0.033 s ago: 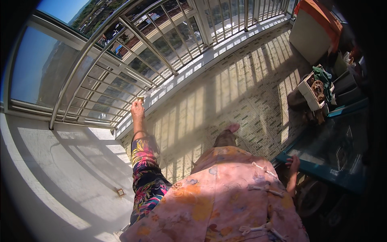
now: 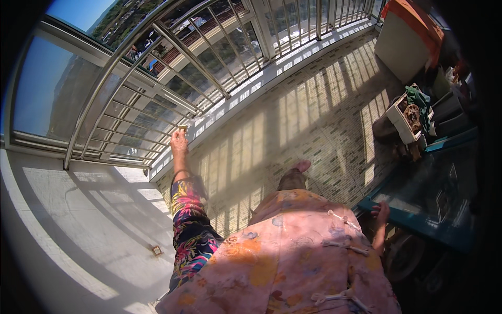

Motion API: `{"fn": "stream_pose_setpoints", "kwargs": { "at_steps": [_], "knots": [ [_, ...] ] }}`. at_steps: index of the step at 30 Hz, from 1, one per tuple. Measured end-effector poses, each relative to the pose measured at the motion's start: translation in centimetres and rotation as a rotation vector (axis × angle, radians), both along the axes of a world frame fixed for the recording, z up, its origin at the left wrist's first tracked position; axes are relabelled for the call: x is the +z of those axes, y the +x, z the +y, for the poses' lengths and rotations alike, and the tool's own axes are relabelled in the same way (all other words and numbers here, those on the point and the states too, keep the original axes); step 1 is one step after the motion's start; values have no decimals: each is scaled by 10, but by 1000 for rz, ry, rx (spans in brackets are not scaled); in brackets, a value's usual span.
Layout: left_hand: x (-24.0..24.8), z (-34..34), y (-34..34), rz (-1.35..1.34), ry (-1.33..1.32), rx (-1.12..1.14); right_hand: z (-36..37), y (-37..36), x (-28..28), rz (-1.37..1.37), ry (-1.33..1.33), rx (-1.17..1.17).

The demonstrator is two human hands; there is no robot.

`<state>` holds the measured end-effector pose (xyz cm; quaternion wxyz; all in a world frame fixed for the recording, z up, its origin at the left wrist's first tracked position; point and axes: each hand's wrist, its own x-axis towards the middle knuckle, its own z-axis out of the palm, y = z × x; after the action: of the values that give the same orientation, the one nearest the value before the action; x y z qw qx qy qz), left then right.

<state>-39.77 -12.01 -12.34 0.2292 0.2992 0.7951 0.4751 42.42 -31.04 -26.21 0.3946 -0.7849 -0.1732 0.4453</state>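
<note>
My left arm, in a dark flowered sleeve, reaches out toward the foot of the metal railing (image 2: pixel 228 94). The fingers of my left hand (image 2: pixel 179 141) are closed round a small tan piece (image 2: pixel 182 127), too small to name by kind. It is held up beside the lowest bars and the pale ledge (image 2: pixel 243 94). Low on the right, my right hand (image 2: pixel 381 210) hangs with its fingers apart, next to the teal edge of a dark glass-topped table (image 2: pixel 418 214). Whether those fingers touch the edge I cannot tell. A pink patterned smock (image 2: pixel 293 246) covers my front.
Window panes stand behind the railing. A white wall (image 2: pixel 104 225) with a small square fitting (image 2: pixel 156 250) is at left. Sunlit mosaic tiles (image 2: pixel 293 120) cover the floor. At right stand a pale box-like cabinet (image 2: pixel 400 49) under orange cloth and a white container (image 2: pixel 410 118) with brown contents.
</note>
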Motion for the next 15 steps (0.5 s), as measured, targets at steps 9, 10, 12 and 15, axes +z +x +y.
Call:
{"fn": "stream_pose_setpoints", "kwargs": {
  "at_steps": [9, 10, 12, 15],
  "knots": [
    [0, 44, -10, -32, 4, 88, 52, -1, 12, -68, 6, 31],
    [2, 38, -17, -31, -2, 104, 60, -2, 9, -89, -18, 41],
    [8, 19, -31, -39, 5, 132, 79, -3, 3, -78, -17, 111],
    [18, -15, -49, -17, 1, 221, 105, -8, -7, -71, -25, 178]
  ]
}}
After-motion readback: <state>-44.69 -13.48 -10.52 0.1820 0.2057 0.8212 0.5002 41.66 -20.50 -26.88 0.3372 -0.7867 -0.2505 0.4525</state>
